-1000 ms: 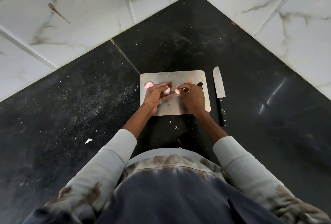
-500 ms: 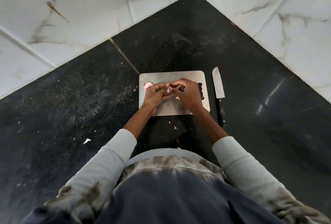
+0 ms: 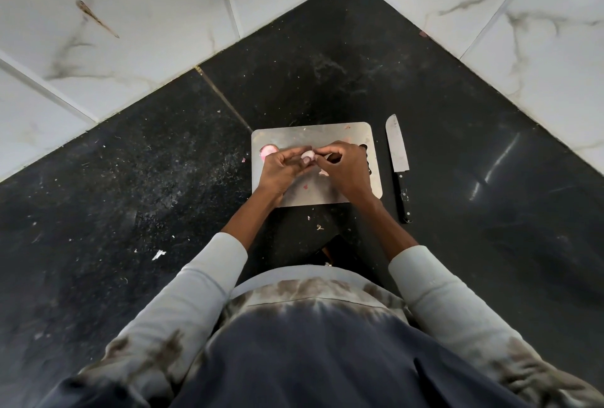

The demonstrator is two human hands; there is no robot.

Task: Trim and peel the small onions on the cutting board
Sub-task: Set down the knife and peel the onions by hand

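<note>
pale pink small onion point(image 3: 307, 155), mostly peeled, sits between my two hands just above the middle of the flat rectangular steel cutting board point(image 3: 330, 135). my left hand point(image 3: 281, 168) has its fingers curled round the onion from the left, thumb tip pressed on its near side. my right hand point(image 3: 344, 168) is curled too, fingertips pinching at the onion's right end; cannot tell if there's a strip of skin between them. both hands hover low over the board, wrists crossing its near edge.

second pink onion point(image 3: 268, 150) lies on the board's left part, partly hidden behind my left knuckles. pale scrap of peel point(image 3: 323, 172) rests on the board between my hands, small red fleck point(image 3: 305, 186) nearer me.

steel-bladed kitchen knife with black riveted handle point(image 3: 399, 166) lies on the black stone counter point(image 3: 147, 179) just right of the board, blade pointing away from me, not touching it. a few peel bits point(image 3: 319, 227) lie on the counter near the board's front edge. white marble-veined wall tiles point(image 3: 130, 15) meet at the corner beyond.
</note>
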